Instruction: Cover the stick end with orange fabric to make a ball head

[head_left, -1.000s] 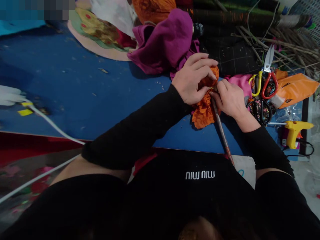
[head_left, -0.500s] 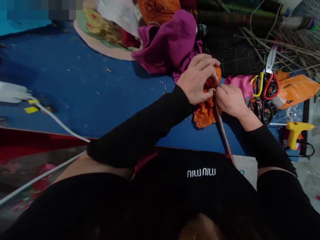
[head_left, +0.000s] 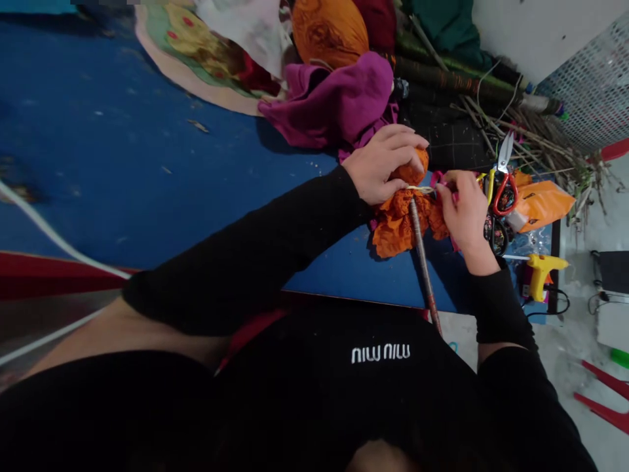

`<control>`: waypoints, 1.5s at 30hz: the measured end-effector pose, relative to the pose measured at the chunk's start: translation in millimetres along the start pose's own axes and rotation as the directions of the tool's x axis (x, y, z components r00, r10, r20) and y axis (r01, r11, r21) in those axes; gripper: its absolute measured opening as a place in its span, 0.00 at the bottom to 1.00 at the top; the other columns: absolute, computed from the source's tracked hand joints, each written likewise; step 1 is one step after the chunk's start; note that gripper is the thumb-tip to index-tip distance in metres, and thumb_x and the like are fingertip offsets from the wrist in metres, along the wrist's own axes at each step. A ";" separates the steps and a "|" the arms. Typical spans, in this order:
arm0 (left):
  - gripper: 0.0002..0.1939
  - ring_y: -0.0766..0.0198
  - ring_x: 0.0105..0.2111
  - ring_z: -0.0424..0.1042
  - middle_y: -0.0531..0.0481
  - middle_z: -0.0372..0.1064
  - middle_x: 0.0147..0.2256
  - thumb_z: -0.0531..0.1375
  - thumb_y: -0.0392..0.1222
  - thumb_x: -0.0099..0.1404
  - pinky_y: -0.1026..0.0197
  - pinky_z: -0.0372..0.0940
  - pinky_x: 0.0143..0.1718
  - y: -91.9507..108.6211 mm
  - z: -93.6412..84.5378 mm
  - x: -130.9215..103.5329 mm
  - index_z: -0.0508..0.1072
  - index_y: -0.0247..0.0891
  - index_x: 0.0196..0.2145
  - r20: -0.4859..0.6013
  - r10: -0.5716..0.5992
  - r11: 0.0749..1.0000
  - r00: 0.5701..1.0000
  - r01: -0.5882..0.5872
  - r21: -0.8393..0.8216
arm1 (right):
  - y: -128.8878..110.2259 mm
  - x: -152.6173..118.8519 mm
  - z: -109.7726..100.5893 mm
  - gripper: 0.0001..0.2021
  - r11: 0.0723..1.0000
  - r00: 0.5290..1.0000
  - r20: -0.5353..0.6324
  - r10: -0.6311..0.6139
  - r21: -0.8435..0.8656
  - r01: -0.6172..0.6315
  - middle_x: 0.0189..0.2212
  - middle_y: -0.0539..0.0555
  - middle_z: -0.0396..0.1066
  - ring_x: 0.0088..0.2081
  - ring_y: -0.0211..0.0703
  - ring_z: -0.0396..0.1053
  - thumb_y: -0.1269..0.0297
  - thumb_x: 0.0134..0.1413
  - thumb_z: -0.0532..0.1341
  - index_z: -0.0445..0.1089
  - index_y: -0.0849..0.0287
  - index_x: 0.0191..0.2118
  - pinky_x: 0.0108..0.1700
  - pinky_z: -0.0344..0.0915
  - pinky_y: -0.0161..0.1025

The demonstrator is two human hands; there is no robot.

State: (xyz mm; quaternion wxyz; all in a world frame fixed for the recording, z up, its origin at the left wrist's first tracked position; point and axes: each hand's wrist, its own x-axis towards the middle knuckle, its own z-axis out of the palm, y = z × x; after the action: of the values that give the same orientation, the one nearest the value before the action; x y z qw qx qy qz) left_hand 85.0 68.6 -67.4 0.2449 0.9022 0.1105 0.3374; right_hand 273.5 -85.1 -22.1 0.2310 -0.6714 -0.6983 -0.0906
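Note:
An orange cloth bundle (head_left: 400, 223) with a rounded top and ruffled lower part lies near the table's front edge. My left hand (head_left: 386, 160) wraps round its rounded top, with the thumb at the gathered neck. A pale cord (head_left: 420, 189) stretches across that neck toward my right hand (head_left: 464, 206), whose thumb and fingers pinch its end. From beneath the ruffles a dark, mottled stick (head_left: 425, 275) runs down past the table edge. Where the stick meets the bundle inside is hidden.
Purple cloth (head_left: 339, 101) lies behind my left hand on the blue table (head_left: 147, 170). To the right are scissors (head_left: 505, 170), an orange packet (head_left: 545, 204) and a yellow glue gun (head_left: 543, 269). Thin twigs (head_left: 535, 141) and wrapped rods (head_left: 452, 75) are at the back right.
My right hand has moved away from my left, drawing the pale cord out between them. More of the orange ruffles shows. The camera view has shifted to the right.

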 end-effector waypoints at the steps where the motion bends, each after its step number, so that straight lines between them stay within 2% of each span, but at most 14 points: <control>1: 0.20 0.51 0.68 0.58 0.48 0.66 0.66 0.59 0.33 0.58 0.35 0.56 0.71 -1.4 0.8 0.1 0.75 0.40 0.49 0.000 0.013 1.000 1.000 -0.013 -0.001 | -2.3 0.7 -2.6 0.15 1.000 0.999 -0.046 0.007 0.023 -0.006 0.41 0.58 0.74 0.43 0.49 0.72 0.53 0.73 0.54 0.71 0.57 0.47 0.44 0.69 0.46; 4: 0.21 0.48 0.68 0.59 0.47 0.66 0.66 0.60 0.33 0.58 0.34 0.57 0.71 -3.4 -1.4 1.1 0.76 0.39 0.50 0.007 0.049 0.999 0.999 -0.049 -0.005 | -11.9 0.8 3.1 0.13 0.994 0.994 -0.054 -0.099 0.033 0.101 0.43 0.56 0.73 0.46 0.48 0.73 0.55 0.71 0.57 0.73 0.54 0.52 0.47 0.71 0.47; 9: 0.22 0.45 0.67 0.61 0.46 0.67 0.66 0.60 0.34 0.57 0.34 0.58 0.71 -3.6 -9.0 3.4 0.77 0.41 0.50 0.045 0.068 0.998 0.997 -0.069 0.006 | -19.5 -4.0 27.4 0.12 0.939 0.939 -0.068 -0.337 -0.094 0.330 0.39 0.51 0.76 0.40 0.42 0.71 0.64 0.73 0.55 0.78 0.52 0.44 0.44 0.65 0.44; 13: 0.22 0.45 0.67 0.61 0.50 0.67 0.65 0.60 0.35 0.55 0.33 0.60 0.70 -5.1 -7.9 3.8 0.76 0.47 0.48 0.036 0.050 0.999 0.998 -0.049 -0.006 | -22.1 -9.5 21.9 0.12 0.844 0.836 -0.155 -0.527 -0.214 0.492 0.34 0.49 0.77 0.35 0.38 0.69 0.71 0.71 0.57 0.78 0.53 0.42 0.40 0.62 0.40; 16: 0.23 0.48 0.68 0.60 0.51 0.66 0.66 0.59 0.36 0.55 0.34 0.59 0.70 -4.5 -6.3 2.7 0.75 0.47 0.49 0.010 0.052 0.999 0.999 -0.052 -0.004 | -27.1 -11.4 13.1 0.09 0.752 0.746 -0.139 -0.652 -0.248 0.611 0.34 0.49 0.78 0.33 0.36 0.69 0.73 0.68 0.60 0.77 0.55 0.43 0.40 0.64 0.39; 19: 0.17 0.52 0.68 0.60 0.54 0.66 0.66 0.61 0.40 0.62 0.39 0.58 0.71 -1.0 -6.4 1.8 0.75 0.48 0.49 0.013 0.031 1.000 0.999 -0.031 0.003 | -27.9 -10.9 10.6 0.09 0.730 0.720 -0.126 -0.682 -0.176 0.661 0.35 0.48 0.79 0.33 0.36 0.71 0.73 0.68 0.60 0.76 0.55 0.42 0.41 0.67 0.39; 20: 0.15 0.51 0.68 0.60 0.52 0.67 0.65 0.62 0.44 0.64 0.39 0.59 0.71 0.4 -6.6 1.5 0.75 0.46 0.49 0.002 0.028 1.000 1.000 -0.028 0.010 | -26.3 -10.5 10.9 0.08 0.748 0.736 -0.138 -0.663 -0.123 0.652 0.35 0.48 0.79 0.34 0.36 0.72 0.72 0.68 0.60 0.76 0.54 0.42 0.41 0.69 0.39; 22: 0.21 0.45 0.67 0.61 0.45 0.67 0.65 0.68 0.51 0.61 0.36 0.61 0.70 2.4 -6.7 1.1 0.75 0.41 0.50 -0.027 0.044 0.998 0.999 -0.043 0.041 | -20.9 -9.3 12.3 0.06 0.840 0.826 -0.184 -0.532 0.003 0.542 0.36 0.49 0.78 0.37 0.38 0.74 0.66 0.70 0.60 0.75 0.54 0.41 0.41 0.71 0.41; 24: 0.33 0.39 0.66 0.62 0.40 0.66 0.64 0.76 0.50 0.50 0.33 0.62 0.68 2.8 -6.5 0.5 0.74 0.38 0.51 -0.032 0.081 0.994 0.996 -0.078 0.082 | -14.9 -7.5 13.9 0.10 0.942 0.939 -0.192 -0.284 0.130 0.311 0.37 0.52 0.76 0.41 0.41 0.75 0.58 0.71 0.59 0.74 0.55 0.41 0.44 0.73 0.45; 26: 0.40 0.35 0.66 0.61 0.38 0.65 0.65 0.79 0.44 0.42 0.31 0.63 0.67 1.9 -6.8 0.1 0.73 0.37 0.53 -0.009 0.119 0.987 0.993 -0.117 0.112 | -11.0 -5.2 15.7 0.14 0.970 0.990 -0.123 -0.072 0.224 0.098 0.37 0.53 0.75 0.43 0.44 0.74 0.51 0.71 0.59 0.73 0.56 0.41 0.46 0.74 0.48; 30: 0.40 0.37 0.68 0.58 0.39 0.62 0.67 0.77 0.44 0.45 0.32 0.60 0.70 0.4 -9.4 1.1 0.71 0.39 0.56 0.052 0.118 0.985 0.992 -0.123 0.118 | -12.5 -1.4 21.2 0.17 0.958 0.998 0.028 0.059 0.278 -0.065 0.36 0.54 0.74 0.42 0.46 0.72 0.45 0.67 0.60 0.73 0.55 0.38 0.48 0.74 0.50; 35: 0.38 0.42 0.70 0.54 0.42 0.59 0.69 0.73 0.41 0.48 0.31 0.55 0.72 -3.9 -12.7 1.8 0.71 0.43 0.57 0.121 0.067 0.994 0.990 -0.077 0.076 | -14.4 0.1 31.4 0.17 0.916 0.987 0.019 0.159 0.370 -0.154 0.32 0.52 0.71 0.38 0.43 0.70 0.49 0.70 0.58 0.70 0.55 0.33 0.46 0.74 0.48; 40: 0.34 0.43 0.69 0.57 0.42 0.59 0.69 0.63 0.33 0.48 0.32 0.57 0.72 -8.1 -12.9 -0.9 0.72 0.43 0.55 0.076 0.108 0.992 0.991 -0.112 0.059 | -6.0 1.0 37.9 0.19 0.785 0.960 0.153 0.234 0.552 -0.280 0.28 0.47 0.67 0.32 0.38 0.65 0.45 0.66 0.60 0.66 0.56 0.31 0.39 0.69 0.41; 45: 0.32 0.44 0.70 0.59 0.50 0.60 0.69 0.60 0.31 0.47 0.33 0.57 0.72 -6.1 -12.5 1.3 0.73 0.50 0.51 0.087 0.012 1.000 0.996 -0.014 0.023 | -1.4 5.7 35.4 0.22 0.597 0.925 0.289 0.247 0.706 -0.381 0.26 0.45 0.64 0.30 0.35 0.62 0.42 0.59 0.65 0.65 0.57 0.30 0.37 0.65 0.37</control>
State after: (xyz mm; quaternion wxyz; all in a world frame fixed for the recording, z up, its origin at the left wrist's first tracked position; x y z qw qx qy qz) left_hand 77.6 78.9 -61.7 0.2367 0.9196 0.0979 0.2980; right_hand 265.0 -64.6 -50.3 0.4424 -0.6325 -0.5591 0.3027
